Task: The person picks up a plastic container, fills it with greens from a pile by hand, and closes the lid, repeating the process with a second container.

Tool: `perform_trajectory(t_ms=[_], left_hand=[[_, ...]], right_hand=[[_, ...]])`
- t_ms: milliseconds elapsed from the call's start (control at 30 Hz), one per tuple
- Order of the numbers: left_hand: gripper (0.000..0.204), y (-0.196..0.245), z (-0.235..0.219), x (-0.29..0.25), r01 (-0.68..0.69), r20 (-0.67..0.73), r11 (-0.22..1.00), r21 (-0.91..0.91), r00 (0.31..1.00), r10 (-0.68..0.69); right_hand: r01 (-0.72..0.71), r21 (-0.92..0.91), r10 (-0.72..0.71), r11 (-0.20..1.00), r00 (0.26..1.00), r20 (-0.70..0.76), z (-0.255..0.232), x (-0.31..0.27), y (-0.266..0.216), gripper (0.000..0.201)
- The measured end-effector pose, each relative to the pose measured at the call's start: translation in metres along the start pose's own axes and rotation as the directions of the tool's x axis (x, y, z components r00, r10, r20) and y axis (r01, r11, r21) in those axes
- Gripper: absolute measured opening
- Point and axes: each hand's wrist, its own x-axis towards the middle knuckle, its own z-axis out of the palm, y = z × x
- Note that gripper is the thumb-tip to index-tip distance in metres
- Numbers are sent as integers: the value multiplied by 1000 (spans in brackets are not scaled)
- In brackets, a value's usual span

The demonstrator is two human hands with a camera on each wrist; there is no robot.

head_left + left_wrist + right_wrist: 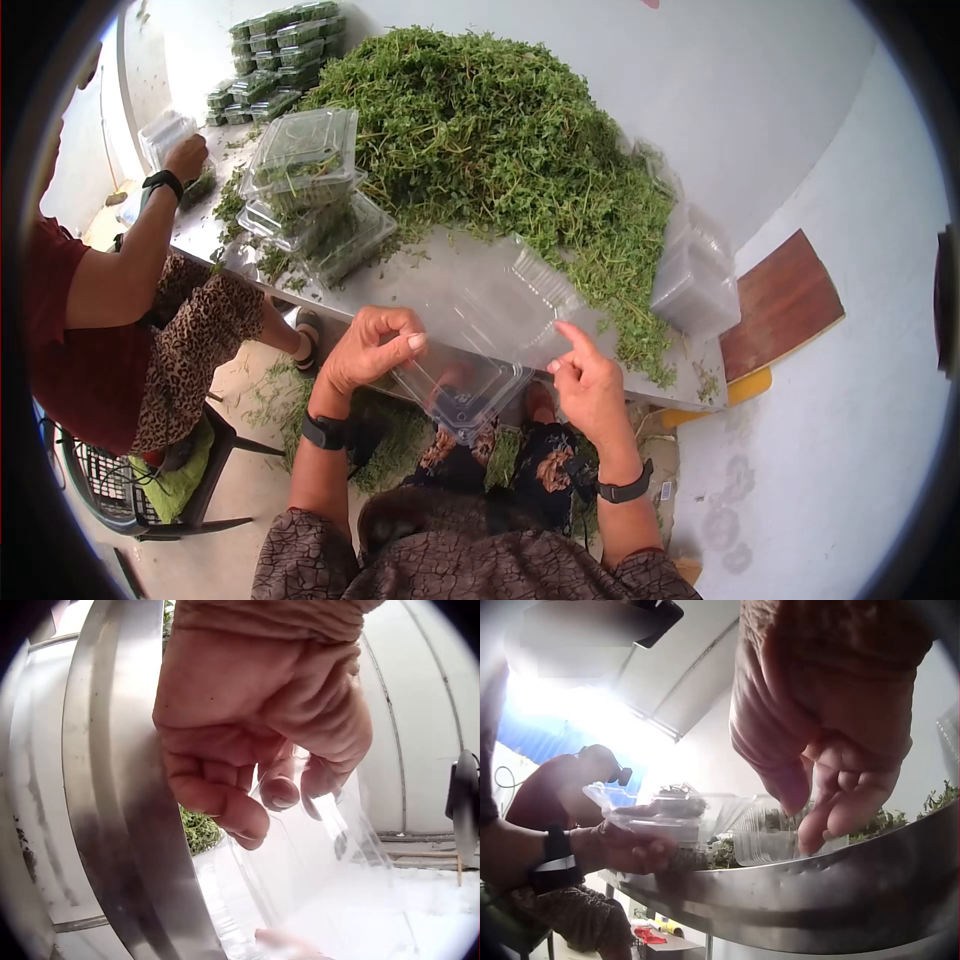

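An empty clear plastic container [465,385] with its lid [520,305] folded back is held over the table's near edge. My left hand [368,350] pinches its left side between thumb and fingers; in the left wrist view the left hand [262,720] has its fingers bent at the clear plastic [315,862]. Beside the container's right side is my right hand [592,385], index finger extended and the other fingers bent. In the right wrist view the right hand [825,712] has thumb and fingertips apart; whether they touch the plastic cannot be told.
A large heap of green leafy stems [470,130] covers the table [425,270]. Filled containers [300,160] stand at the left, more are stacked [285,50] at the back, and nested empty containers [695,275] stand right. Another person [110,290] sits at the left.
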Motion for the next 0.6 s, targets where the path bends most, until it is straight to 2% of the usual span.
perform_trajectory(t_ms=[33,67,167,233,300,333,367,433,467,500,567,600], left_hand=[[29,-3,-4,2,57,25,998,-35,998,-56],[31,-5,-8,4,114,54,991,-68,992,-111],[40,-8,-14,12,119,31,979,-164,993,-115],[40,-4,-12,15,93,16,988,-127,996,-91],[39,-6,-10,16,78,-157,985,-154,982,-102],[44,-13,-16,18,71,-145,971,-229,984,-106],[44,-16,-13,19,69,-141,971,-227,985,-103],[54,-17,-1,22,-113,-445,899,-423,890,-98],[63,-28,-1,20,-204,-463,897,-391,886,0],[63,-28,2,18,-204,-461,898,-390,887,1],[52,-29,13,16,-301,-596,939,-164,789,149],[52,-32,17,13,-301,-597,940,-162,788,150]], right_hand=[[6,-4,-6,1000,1000,-6,0,2,1,31],[73,-72,-73,995,997,4,1,5,3,31],[199,-215,-195,956,980,40,-2,15,3,27],[256,-290,-248,922,967,64,-4,21,2,24],[290,-347,-266,892,957,118,-3,26,1,16],[289,-349,-267,891,957,110,-1,29,0,16],[290,-336,-280,896,957,82,3,31,0,13],[289,-320,-289,902,956,49,9,35,-1,12],[283,-350,-292,893,956,26,13,36,-2,12],[277,-379,-297,883,955,4,16,38,-3,13],[253,-395,-266,883,964,23,22,39,-8,13],[230,-411,-234,882,971,42,25,39,-11,14]])
